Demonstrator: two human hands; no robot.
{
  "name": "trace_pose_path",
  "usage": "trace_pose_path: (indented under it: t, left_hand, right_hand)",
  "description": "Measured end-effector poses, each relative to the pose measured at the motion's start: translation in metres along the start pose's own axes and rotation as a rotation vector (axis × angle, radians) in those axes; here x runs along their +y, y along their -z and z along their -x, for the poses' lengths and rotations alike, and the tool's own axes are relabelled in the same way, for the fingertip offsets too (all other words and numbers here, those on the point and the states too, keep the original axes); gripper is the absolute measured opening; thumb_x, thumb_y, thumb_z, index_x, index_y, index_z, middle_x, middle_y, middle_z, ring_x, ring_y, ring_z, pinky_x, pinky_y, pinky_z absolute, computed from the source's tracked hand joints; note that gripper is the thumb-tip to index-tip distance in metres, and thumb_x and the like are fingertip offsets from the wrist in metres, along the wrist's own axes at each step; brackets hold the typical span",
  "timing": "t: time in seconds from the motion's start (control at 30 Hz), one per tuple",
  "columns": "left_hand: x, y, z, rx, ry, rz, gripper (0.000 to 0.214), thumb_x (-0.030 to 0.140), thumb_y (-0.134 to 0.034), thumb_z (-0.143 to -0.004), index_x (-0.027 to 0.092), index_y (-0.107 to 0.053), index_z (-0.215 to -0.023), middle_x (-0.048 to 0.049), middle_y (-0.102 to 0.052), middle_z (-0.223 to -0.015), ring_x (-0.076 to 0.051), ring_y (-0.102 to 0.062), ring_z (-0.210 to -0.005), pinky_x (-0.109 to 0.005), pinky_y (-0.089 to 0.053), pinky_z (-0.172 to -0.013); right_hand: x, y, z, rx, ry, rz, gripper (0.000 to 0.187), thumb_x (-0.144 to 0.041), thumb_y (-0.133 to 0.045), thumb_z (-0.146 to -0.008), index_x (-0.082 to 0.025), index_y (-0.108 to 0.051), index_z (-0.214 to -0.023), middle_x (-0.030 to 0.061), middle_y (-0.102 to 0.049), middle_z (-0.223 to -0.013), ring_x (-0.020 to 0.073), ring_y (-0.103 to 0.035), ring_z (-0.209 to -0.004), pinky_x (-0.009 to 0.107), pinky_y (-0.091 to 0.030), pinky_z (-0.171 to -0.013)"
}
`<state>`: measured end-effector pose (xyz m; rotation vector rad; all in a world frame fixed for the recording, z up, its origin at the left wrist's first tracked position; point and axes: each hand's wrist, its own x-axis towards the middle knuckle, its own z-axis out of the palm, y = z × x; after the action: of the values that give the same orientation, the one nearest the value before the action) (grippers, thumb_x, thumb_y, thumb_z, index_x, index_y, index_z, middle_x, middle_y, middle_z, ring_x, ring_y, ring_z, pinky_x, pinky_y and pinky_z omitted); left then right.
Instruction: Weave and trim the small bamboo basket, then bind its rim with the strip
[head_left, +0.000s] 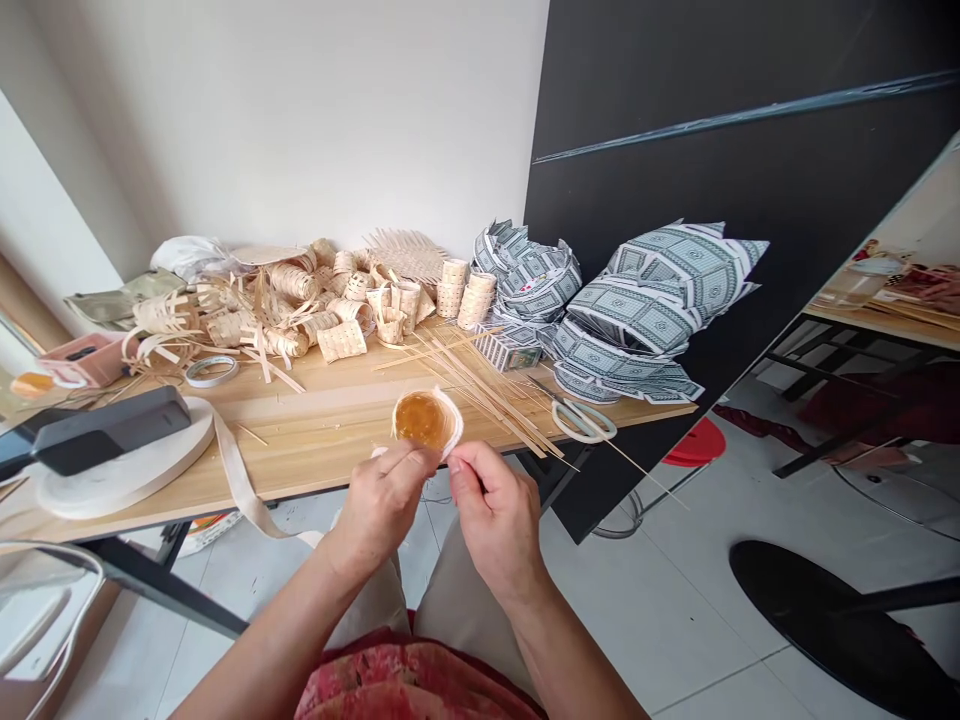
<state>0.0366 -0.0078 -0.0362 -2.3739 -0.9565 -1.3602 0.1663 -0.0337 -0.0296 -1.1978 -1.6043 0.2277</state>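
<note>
A small round woven cup [421,418] with an amber-brown inside points its open end up and away from me. White ribbon [453,420] runs along the right side of its rim. My left hand [386,495] is closed on the cup's near left edge, with its fingertips partly hidden. Beside it, my right hand [495,510] pinches at the ribbon by the near right edge of the rim. I cannot make out whether a needle or thread is between those fingers. The cup is held up at the near edge of the wooden table [315,440].
Woven bamboo cups [345,340] and loose strips are heaped at the back. Thin bamboo strips [495,395] lie near white-handled scissors [583,420]. Folded patterned paper shapes [637,320] stand on the right. A ribbon roll [127,470] carries a dark phone-like device [112,430].
</note>
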Motion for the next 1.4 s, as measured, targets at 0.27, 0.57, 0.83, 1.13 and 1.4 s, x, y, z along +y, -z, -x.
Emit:
trace_pose_path:
  t: [0.27,0.57,0.83,1.13,1.4]
  left_hand:
    - [-0.013,-0.002,0.004,0.006,-0.005,-0.115,0.018,0.011,-0.041,-0.086,0.017,-0.059,-0.087,-0.0012,-0.062,-0.07,-0.01,-0.057,-0.059,-0.016,-0.041,-0.051]
    - [-0.012,-0.004,0.006,-0.084,-0.064,-0.091,0.022,0.01,-0.037,-0.087,0.017,-0.058,-0.089,-0.0015,-0.061,-0.07,-0.01,-0.057,-0.059,-0.017,-0.041,-0.049]
    - [-0.025,0.0,0.006,-0.224,-0.18,-0.156,0.027,0.007,-0.031,-0.088,0.015,-0.056,-0.093,-0.0043,-0.063,-0.079,-0.011,-0.059,-0.061,-0.019,-0.041,-0.05]
    - [-0.02,0.005,0.001,-0.4,-0.309,-0.168,0.029,0.01,-0.027,-0.09,0.014,-0.056,-0.096,-0.0037,-0.059,-0.074,-0.013,-0.053,-0.055,-0.022,-0.039,-0.048]
    - [-0.017,0.014,-0.001,-0.654,-0.234,0.058,0.033,0.008,-0.026,-0.09,0.014,-0.058,-0.092,-0.0034,-0.057,-0.079,-0.01,-0.053,-0.063,-0.019,-0.044,-0.057]
  right_hand:
    - [0.002,-0.001,-0.002,-0.144,-0.145,-0.129,0.015,-0.024,-0.043,-0.084,-0.019,-0.054,-0.076,-0.0037,-0.059,-0.055,0.0091,-0.05,-0.045,0.02,-0.039,-0.05]
    - [0.007,-0.008,-0.003,-0.123,-0.286,-0.29,0.021,-0.025,-0.046,-0.079,-0.018,-0.053,-0.062,-0.0038,-0.056,-0.048,0.0088,-0.048,-0.04,0.019,-0.038,-0.042]
    - [0.009,0.02,-0.021,-0.036,-0.036,0.056,0.015,-0.023,-0.052,-0.081,-0.019,-0.066,-0.077,0.0024,-0.066,-0.075,0.0139,-0.059,-0.063,0.024,-0.043,-0.06]
    - [-0.004,0.006,-0.04,-0.369,0.021,0.425,0.022,-0.009,-0.048,-0.076,-0.018,-0.05,-0.056,0.0013,-0.057,-0.058,0.0135,-0.048,-0.056,0.026,-0.028,-0.052]
    - [-0.007,0.028,-0.034,-0.014,0.007,-0.075,0.016,-0.022,-0.047,-0.081,-0.019,-0.05,-0.065,-0.0029,-0.05,-0.056,0.0099,-0.047,-0.051,0.022,-0.033,-0.049]
